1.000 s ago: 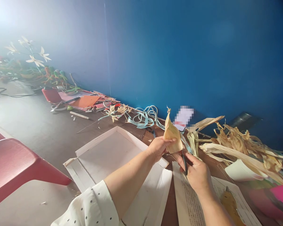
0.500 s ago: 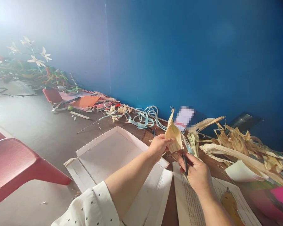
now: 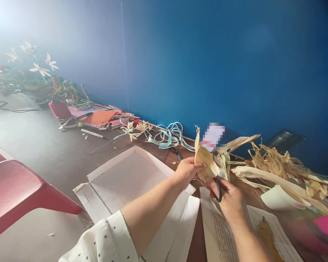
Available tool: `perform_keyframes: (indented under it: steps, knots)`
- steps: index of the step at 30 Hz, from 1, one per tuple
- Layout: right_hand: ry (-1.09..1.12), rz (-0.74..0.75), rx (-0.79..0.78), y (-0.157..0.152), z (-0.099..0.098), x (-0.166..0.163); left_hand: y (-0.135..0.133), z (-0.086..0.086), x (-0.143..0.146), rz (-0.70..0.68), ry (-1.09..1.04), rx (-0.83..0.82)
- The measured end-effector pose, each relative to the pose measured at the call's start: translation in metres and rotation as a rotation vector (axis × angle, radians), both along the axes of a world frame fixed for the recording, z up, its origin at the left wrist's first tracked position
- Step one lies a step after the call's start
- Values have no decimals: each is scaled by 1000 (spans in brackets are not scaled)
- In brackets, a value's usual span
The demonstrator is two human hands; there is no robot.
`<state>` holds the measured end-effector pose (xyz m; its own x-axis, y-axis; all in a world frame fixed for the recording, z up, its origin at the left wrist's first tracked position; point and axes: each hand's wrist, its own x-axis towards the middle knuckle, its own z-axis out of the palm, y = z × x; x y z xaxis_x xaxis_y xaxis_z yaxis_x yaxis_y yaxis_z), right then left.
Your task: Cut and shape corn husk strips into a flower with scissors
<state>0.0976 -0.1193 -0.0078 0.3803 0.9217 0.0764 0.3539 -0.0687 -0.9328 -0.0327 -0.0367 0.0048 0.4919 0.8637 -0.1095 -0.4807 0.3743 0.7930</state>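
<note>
Pinched between the thumb and fingers of my left hand [image 3: 186,173] is a pale yellow corn husk [image 3: 203,156], its pointed tip standing upward. My right hand [image 3: 229,198] is closed around the dark handle of a pair of scissors [image 3: 219,190], just right of and below the husk. The blades are at the husk's lower right edge and mostly hidden by it. Behind my right hand lies a bundle of greenish husk strips [image 3: 223,163].
A shallow white box lid [image 3: 136,174] lies under my left arm. Printed sheets [image 3: 213,225] and a glue gun [image 3: 268,236] are near my right forearm. More dried husks [image 3: 284,171] and a white cup [image 3: 282,198] sit right. Blue ribbon [image 3: 166,136] lies by the wall; a red chair [image 3: 24,189] stands left.
The scissors have turned, and their dark handle loop now shows more. The husk and my left hand have shifted slightly right and down, with the husk opened flatter.
</note>
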Motion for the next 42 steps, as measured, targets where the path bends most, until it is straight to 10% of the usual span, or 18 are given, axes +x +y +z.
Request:
perform_keyframes:
  steps: [42]
  knots:
    - [-4,45,-7,-3,11,-3,1,6,-4,47,99,32]
